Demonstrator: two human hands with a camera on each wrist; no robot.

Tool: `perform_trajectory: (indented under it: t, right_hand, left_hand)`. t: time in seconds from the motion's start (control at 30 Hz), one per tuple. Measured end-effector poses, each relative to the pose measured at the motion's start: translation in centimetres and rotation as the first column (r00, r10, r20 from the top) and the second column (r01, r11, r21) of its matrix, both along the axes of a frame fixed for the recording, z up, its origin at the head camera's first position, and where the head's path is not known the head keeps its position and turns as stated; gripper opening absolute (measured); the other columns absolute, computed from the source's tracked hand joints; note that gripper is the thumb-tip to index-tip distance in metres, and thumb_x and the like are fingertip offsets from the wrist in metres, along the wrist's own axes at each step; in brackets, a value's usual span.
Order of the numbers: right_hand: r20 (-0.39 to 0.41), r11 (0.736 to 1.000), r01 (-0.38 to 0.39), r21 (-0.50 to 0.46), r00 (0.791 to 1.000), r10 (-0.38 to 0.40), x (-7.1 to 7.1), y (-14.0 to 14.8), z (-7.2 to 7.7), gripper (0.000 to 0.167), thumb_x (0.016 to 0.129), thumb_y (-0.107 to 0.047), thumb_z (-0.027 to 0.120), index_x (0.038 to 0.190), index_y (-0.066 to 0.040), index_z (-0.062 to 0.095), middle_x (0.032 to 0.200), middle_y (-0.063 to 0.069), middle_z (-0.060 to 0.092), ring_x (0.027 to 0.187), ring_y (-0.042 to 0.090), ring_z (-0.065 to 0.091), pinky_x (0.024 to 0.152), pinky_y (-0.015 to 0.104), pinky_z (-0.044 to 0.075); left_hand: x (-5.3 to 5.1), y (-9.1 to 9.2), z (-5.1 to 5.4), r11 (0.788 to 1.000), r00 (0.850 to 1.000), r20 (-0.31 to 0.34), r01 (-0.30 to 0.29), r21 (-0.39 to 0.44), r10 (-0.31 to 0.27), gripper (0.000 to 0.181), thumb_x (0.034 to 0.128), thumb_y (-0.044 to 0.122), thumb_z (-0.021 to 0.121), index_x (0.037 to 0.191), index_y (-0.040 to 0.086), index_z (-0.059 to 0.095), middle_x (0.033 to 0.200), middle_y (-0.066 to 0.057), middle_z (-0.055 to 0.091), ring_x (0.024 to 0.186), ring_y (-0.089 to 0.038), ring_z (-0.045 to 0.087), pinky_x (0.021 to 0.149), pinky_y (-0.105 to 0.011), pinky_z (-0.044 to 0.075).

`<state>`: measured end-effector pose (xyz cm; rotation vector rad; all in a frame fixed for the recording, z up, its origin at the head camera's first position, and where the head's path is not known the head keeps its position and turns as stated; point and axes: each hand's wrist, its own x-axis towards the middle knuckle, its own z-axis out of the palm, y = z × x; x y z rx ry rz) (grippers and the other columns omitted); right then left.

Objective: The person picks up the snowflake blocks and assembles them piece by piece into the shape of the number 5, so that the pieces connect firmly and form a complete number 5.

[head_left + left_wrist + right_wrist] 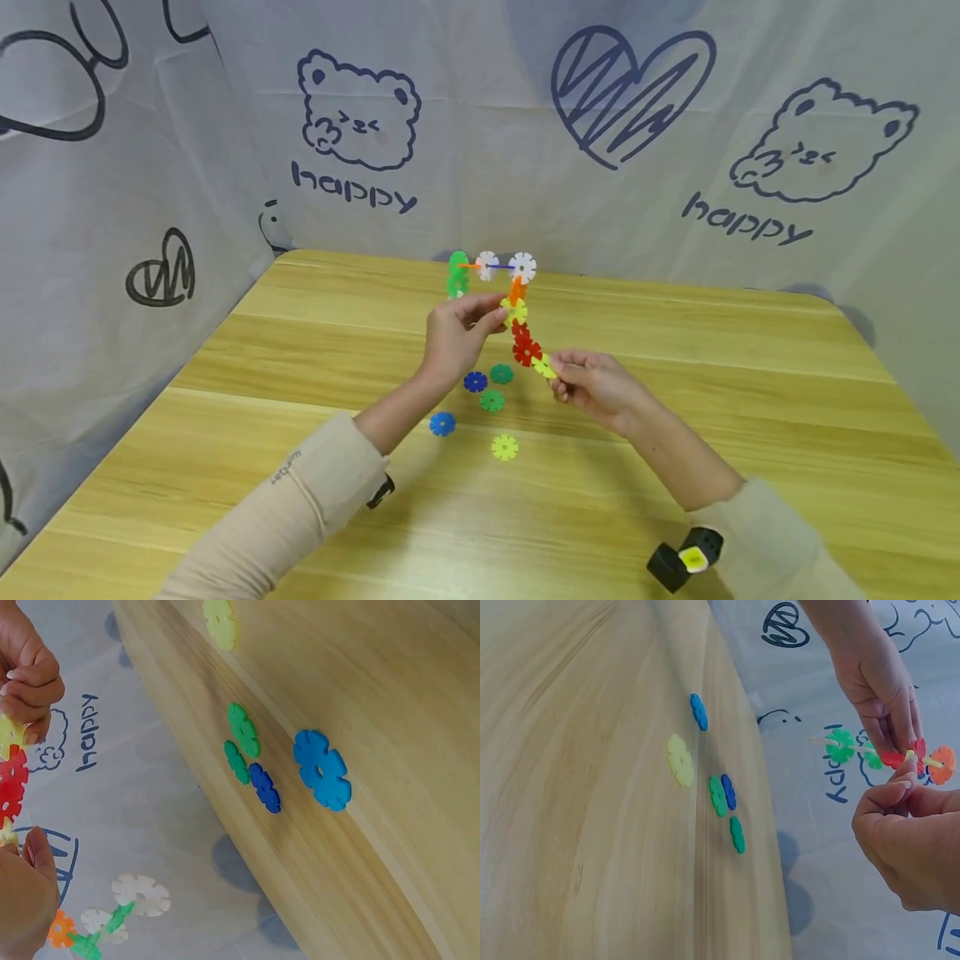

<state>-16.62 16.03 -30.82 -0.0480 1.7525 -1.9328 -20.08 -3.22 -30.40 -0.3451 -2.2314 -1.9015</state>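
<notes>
A linked chain of slotted plastic snowflake discs hangs in the air above the table. My left hand (453, 337) pinches a yellow disc (514, 312) in the chain. At the near end, a yellow-green disc (543, 366) is between the thumb and fingers of my right hand (600, 387). Red discs (527, 352) join these two held pieces. Beyond my left hand an orange disc (517, 289) leads to white discs (522, 267) and green discs (458, 284). In the right wrist view my right fingers (889, 802) partly hide the joint.
Loose discs lie on the wooden table (750, 400) below my hands: a dark blue disc (476, 382), two green discs (492, 401), a lighter blue disc (442, 424) and a yellow-green disc (505, 447). A white cloth with drawings (480, 125) hangs behind the table.
</notes>
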Motion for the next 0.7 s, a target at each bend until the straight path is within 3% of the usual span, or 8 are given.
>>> perform_trajectory:
  t: [0.23, 0.4, 0.7]
  right_hand:
    - [-0.002, 0.998, 0.047, -0.035, 0.999, -0.047, 0.0, -0.1, 0.1, 0.020, 0.100, -0.009, 0.038, 0.113, 0.005, 0.042, 0.079, -0.004, 0.050, 0.071, 0.004, 0.046, 0.063, 0.012, 0.041]
    - [0.002, 0.996, 0.082, -0.046, 0.997, -0.082, -0.1, -0.1, 0.4, 0.019, 0.100, -0.010, 0.037, 0.112, 0.004, 0.043, 0.080, -0.003, 0.050, 0.070, 0.004, 0.046, 0.063, 0.013, 0.041]
    - [0.005, 0.994, 0.101, -0.038, 0.995, -0.100, -0.4, -0.2, 0.4, 0.019, 0.101, -0.011, 0.035, 0.112, 0.002, 0.043, 0.078, -0.004, 0.049, 0.069, 0.004, 0.045, 0.063, 0.014, 0.042]
  left_hand:
    - [0.3, 0.1, -0.6, 0.999, 0.999, 0.046, 0.002, 0.049, -0.004, 0.023, 0.0868, 0.003, 0.062, 0.107, -0.006, 0.065, 0.097, -0.024, 0.068, 0.084, -0.034, 0.068, 0.075, -0.033, 0.058]
    - [0.8, 0.4, -1.3, 0.998, 0.992, 0.111, 0.047, 0.037, -0.051, 0.021, 0.0879, 0.007, 0.062, 0.105, -0.005, 0.067, 0.096, -0.021, 0.069, 0.082, -0.029, 0.068, 0.075, -0.032, 0.058]
    - [1.2, 1.0, -1.8, 0.991, 0.983, 0.129, 0.124, 0.053, -0.130, 0.020, 0.0872, 0.004, 0.062, 0.102, -0.008, 0.066, 0.093, -0.023, 0.069, 0.072, -0.014, 0.067, 0.074, -0.035, 0.058]
